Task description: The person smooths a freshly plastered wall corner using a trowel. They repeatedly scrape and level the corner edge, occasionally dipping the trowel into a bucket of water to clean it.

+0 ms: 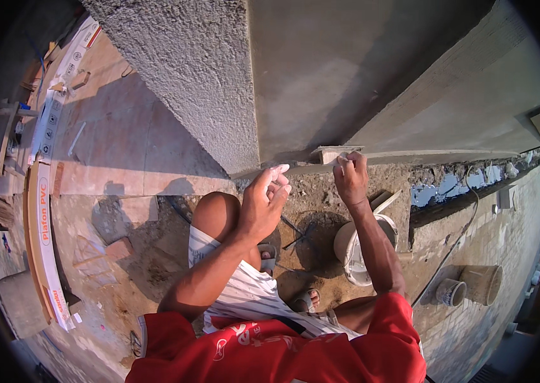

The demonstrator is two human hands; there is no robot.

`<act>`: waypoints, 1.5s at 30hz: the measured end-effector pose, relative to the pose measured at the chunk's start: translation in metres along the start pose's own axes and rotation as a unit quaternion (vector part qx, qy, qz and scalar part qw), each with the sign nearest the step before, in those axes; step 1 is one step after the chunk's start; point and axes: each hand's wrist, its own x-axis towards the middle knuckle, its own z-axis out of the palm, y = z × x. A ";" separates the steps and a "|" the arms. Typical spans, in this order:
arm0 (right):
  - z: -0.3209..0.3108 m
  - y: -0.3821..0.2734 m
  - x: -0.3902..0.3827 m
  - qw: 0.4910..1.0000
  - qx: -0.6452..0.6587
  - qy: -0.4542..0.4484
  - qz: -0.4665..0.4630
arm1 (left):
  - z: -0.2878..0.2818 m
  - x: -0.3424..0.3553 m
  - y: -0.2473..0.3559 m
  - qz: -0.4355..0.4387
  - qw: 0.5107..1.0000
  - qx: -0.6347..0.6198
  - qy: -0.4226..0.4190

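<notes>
My right hand [351,180] is closed on a small flat board [334,153], held at the lower edge of a smooth grey plastered wall [308,76]. What the far side of the board looks like is hidden. To the left, my left hand [263,204] hovers above my knee, near the foot of a rough-textured column face [187,64]. Its fingers are curled together, and the tips are whitish; whatever they hold, if anything, cannot be made out. Below my right forearm stands a pale bucket [345,246], partly covered by the arm.
Long printed cartons [45,236] lie at the left beside a tiled floor [116,140]. A reddish brick piece [119,249] rests on the dirt. At right, a water-filled trench [448,188] runs along the wall, with a cable [455,255], a small pail [451,292] and a larger tub [484,284] nearby.
</notes>
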 end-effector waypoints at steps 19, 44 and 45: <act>-0.024 -0.029 -0.057 0.929 0.159 0.084 0.323 | 0.014 0.007 0.013 -0.019 0.997 -0.062 -0.049; 0.000 -0.051 0.016 0.890 0.247 0.219 0.314 | 0.008 0.012 -0.003 -0.046 0.993 -0.102 -0.038; 0.008 -0.053 0.023 0.898 0.234 0.217 0.304 | 0.009 0.013 -0.003 -0.046 0.993 -0.102 -0.040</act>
